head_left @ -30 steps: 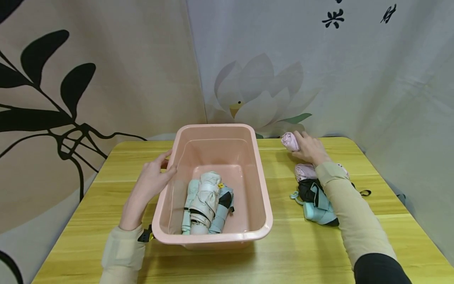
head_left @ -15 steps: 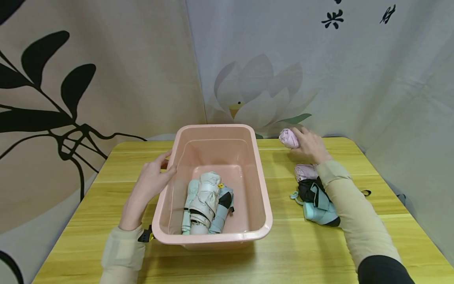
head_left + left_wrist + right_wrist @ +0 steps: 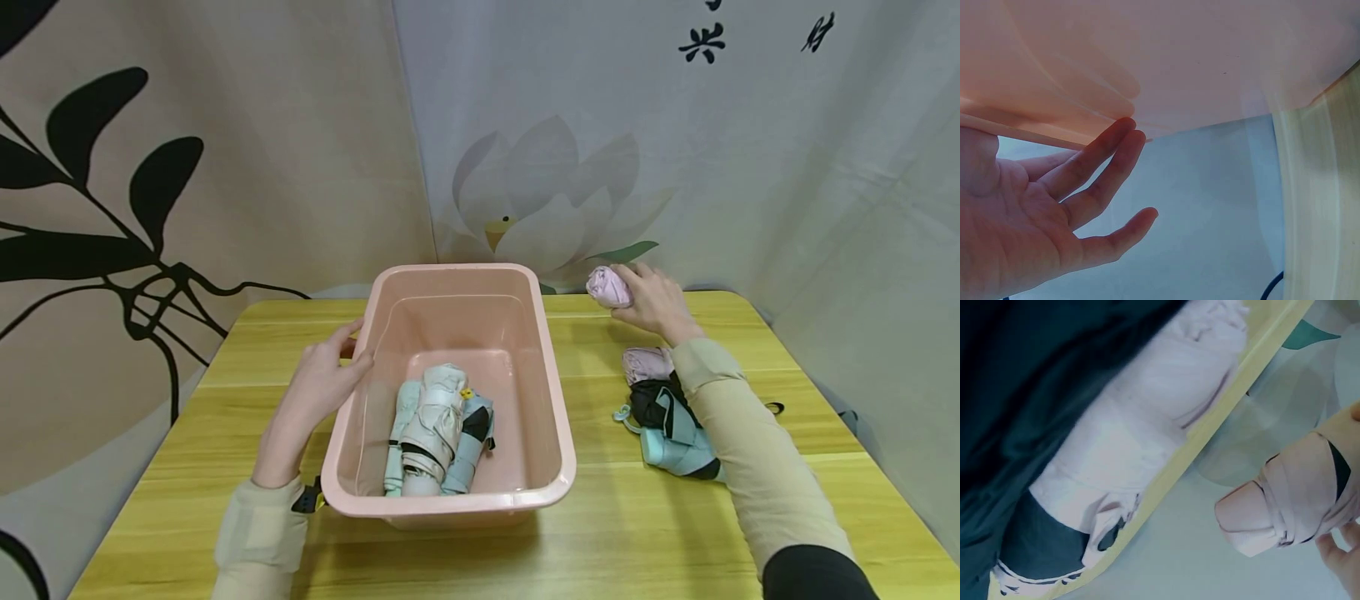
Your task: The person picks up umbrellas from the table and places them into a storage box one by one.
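My right hand (image 3: 657, 304) grips a rolled pink folding umbrella (image 3: 609, 287) over the table's far edge; its end points left in the head view. The right wrist view shows the same wrapped pink umbrella (image 3: 1279, 494) with fingertips beneath it. My left hand (image 3: 324, 379) rests at the left rim of a pink plastic tub (image 3: 557, 392), thumb at the rim. In the left wrist view, the fingers (image 3: 1094, 159) are loosely extended, two tips touching the tub's outer wall. A cream umbrella (image 3: 435, 425) lies in the tub between a mint umbrella (image 3: 402, 429) and a grey-blue one (image 3: 471, 446).
Right of the tub, another pink umbrella (image 3: 647, 364), a black one (image 3: 654, 402) and a light-blue one (image 3: 678, 450) lie on the wooden table (image 3: 600, 533), partly behind my right forearm. A printed curtain (image 3: 540, 100) hangs behind the table.
My right hand has lifted the pink umbrella slightly up and to the left. The left hand and the tub have kept their place.
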### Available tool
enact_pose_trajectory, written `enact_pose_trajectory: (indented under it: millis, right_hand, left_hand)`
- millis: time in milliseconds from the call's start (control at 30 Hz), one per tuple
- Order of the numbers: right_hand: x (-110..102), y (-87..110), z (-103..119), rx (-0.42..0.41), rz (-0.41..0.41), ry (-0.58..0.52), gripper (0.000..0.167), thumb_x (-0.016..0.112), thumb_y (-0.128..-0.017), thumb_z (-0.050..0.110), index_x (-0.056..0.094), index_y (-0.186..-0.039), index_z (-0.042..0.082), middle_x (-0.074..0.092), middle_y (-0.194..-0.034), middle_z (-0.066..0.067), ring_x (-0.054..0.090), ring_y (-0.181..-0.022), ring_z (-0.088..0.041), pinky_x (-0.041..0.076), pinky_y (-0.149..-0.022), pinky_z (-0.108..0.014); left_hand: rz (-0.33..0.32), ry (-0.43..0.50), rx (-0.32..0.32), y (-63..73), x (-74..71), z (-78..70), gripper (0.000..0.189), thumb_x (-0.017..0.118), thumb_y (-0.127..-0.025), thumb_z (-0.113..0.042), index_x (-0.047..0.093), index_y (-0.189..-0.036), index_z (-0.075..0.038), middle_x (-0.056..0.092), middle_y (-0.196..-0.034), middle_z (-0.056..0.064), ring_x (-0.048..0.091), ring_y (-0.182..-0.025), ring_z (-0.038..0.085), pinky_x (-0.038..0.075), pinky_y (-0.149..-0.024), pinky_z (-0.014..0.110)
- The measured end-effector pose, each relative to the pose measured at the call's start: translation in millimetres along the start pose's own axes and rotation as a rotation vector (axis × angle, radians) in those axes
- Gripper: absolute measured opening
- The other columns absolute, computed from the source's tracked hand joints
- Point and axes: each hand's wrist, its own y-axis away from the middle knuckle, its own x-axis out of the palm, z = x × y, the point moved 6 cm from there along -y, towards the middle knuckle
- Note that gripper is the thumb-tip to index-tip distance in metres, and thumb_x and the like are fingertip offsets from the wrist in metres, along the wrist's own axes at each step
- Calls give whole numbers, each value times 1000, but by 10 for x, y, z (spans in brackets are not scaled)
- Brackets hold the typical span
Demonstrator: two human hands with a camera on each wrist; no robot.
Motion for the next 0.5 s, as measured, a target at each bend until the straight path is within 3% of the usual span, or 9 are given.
enact_pose_trajectory:
  millis: [500]
  right_hand:
    - [-183, -42, 155, 5, -105, -38, 73, 76, -71, 32, 48, -137, 15, 56, -116, -22, 57, -97, -42, 48, -79, -57]
  left_hand:
    - [0, -1, 1, -3, 3, 4, 59, 48, -95, -23, 32, -146, -1, 61, -119, 29, 69, -87, 32, 60, -66, 35]
